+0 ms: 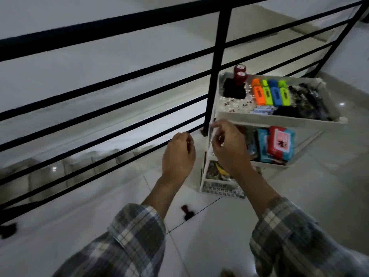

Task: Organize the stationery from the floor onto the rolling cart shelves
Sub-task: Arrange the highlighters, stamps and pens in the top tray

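The white rolling cart (279,117) is standing at the right of the centre of the frame, just beside the upright post of a black railing (217,66) that is crossing the upper left. Its top shelf is carrying two dark red stamps (239,74) at the back left corner, a row of highlighters (269,93) in orange, green, blue and green, and some black pens (311,100) at the right. The middle shelf is holding teal and red packs (277,144). The bottom shelf (221,189) is holding small mixed things, too blurred to name.

One small red and black stamp (187,212) is lying on the pale tiled floor (319,186), below the centre of the frame, near the cart and apart from both hands.

The left hand (178,154) is hanging in the air left of the cart with its fingers curled inward; I cannot tell if it is holding something. The right hand (229,146) is reaching at the left corner of the cart, between the top and middle shelves, fingers bent; if they are grasping the cart I cannot tell. Both arms are wearing plaid sleeves (129,242).
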